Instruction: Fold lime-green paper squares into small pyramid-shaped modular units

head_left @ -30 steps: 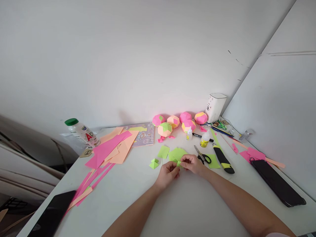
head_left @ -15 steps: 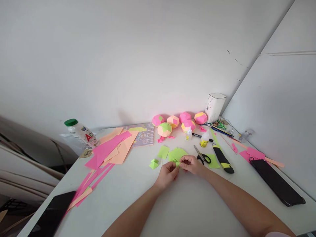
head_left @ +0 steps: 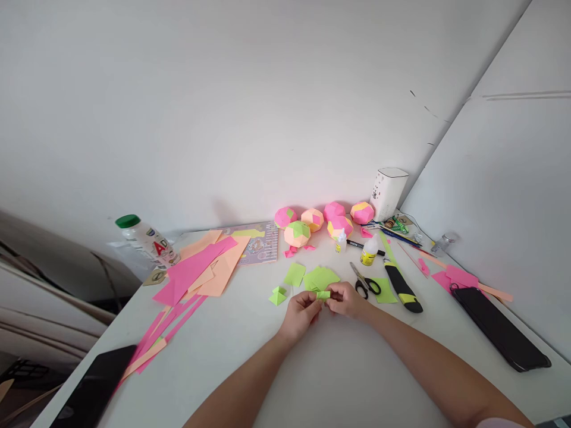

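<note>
My left hand point(head_left: 301, 312) and my right hand point(head_left: 347, 299) meet over the white table point(head_left: 339, 374), both pinching one small folded green paper piece point(head_left: 323, 295) between their fingertips. Just behind them lie a pile of green paper squares point(head_left: 319, 277), a single green square point(head_left: 295, 274) and a folded green unit point(head_left: 278, 295). Black-handled scissors point(head_left: 366, 281) lie right of my right hand.
Several pink, orange and green paper balls point(head_left: 322, 223) sit by the wall. Pink and orange sheets point(head_left: 203, 267), a bottle point(head_left: 145, 241), glue bottles point(head_left: 369, 252), a yellow-black cutter point(head_left: 402, 289), a white container point(head_left: 389, 193), a black case point(head_left: 499, 328) and a dark device point(head_left: 96, 386) surround the work area.
The hands stay together on the green piece; it has been turned so it now shows as a small flat strip between the fingertips.
</note>
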Available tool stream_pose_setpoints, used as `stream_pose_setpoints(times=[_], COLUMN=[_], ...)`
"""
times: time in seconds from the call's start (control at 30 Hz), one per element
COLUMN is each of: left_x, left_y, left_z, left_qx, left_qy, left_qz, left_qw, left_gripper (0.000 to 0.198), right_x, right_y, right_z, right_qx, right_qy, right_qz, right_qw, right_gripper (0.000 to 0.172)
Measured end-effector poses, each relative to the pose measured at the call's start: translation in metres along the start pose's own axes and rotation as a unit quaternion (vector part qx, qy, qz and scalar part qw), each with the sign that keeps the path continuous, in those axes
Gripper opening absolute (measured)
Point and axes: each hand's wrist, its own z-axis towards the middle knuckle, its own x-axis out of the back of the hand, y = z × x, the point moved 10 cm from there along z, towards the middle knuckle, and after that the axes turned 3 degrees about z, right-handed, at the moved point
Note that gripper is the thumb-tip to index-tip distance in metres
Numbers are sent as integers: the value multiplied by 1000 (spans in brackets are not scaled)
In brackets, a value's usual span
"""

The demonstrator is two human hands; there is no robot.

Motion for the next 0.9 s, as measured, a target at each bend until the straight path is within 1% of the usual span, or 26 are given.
stream_pose_setpoints(times=[0.13, 0.3, 0.4, 0.5, 0.57, 0.67, 0.9], left_x=[4, 13, 15, 13, 9, 5, 4], left_y=[-2, 0, 1, 1, 2, 4, 6], left_z=[1, 3, 3, 4, 4, 4, 4], left_qx=[11, 7, 8, 6, -1, -14, -22], left_qy=[18, 45, 55, 41, 24, 0, 2], left_qz=[-29, -80, -93, -71, -43, -18, -48], left_qw=[999, 996, 994, 997, 999, 1000, 999], left_gripper=[32, 33, 33, 33, 33, 33, 34], right_x=[3, 10, 10, 7, 6, 4, 4], right_y=[5, -3, -7, -8, -7, -6, -12], right_z=[0, 1, 1, 1, 1, 1, 1], right_qx=[-22, 2, 10, 9, 7, 2, 12], right_qy=[0, 17, 13, 2, 7, 2, -5], right_qz=[33, 91, 100, 96, 95, 96, 91], right_qw=[999, 996, 995, 995, 995, 995, 996], right_gripper=[6, 8, 12, 18, 24, 26, 25])
